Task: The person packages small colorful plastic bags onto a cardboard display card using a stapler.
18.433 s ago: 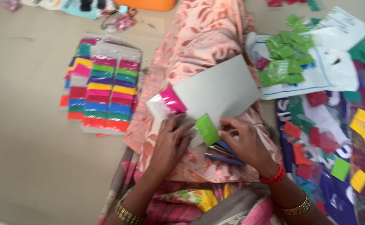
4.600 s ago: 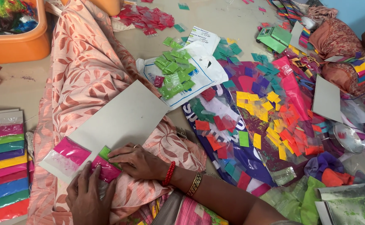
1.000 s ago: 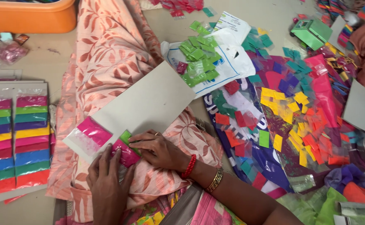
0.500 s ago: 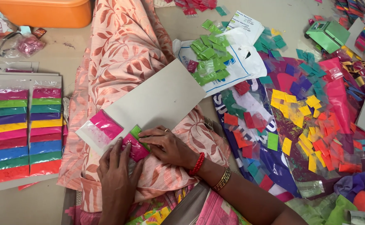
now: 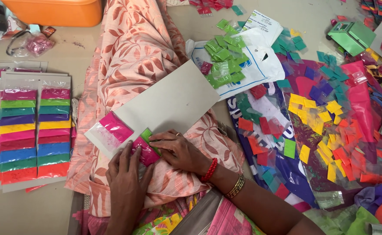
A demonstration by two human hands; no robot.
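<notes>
Both hands press flat on a small pink packet (image 5: 145, 152), left hand (image 5: 128, 174) below, right hand (image 5: 178, 150) beside it. It lies on the near corner of a grey card (image 5: 169, 102) on the lap, probably to keep it lined up beside another pink packet (image 5: 114, 126).

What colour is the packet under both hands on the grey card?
Magenta pink packet, with a green one peeking beside it; seen in the head view.
</notes>
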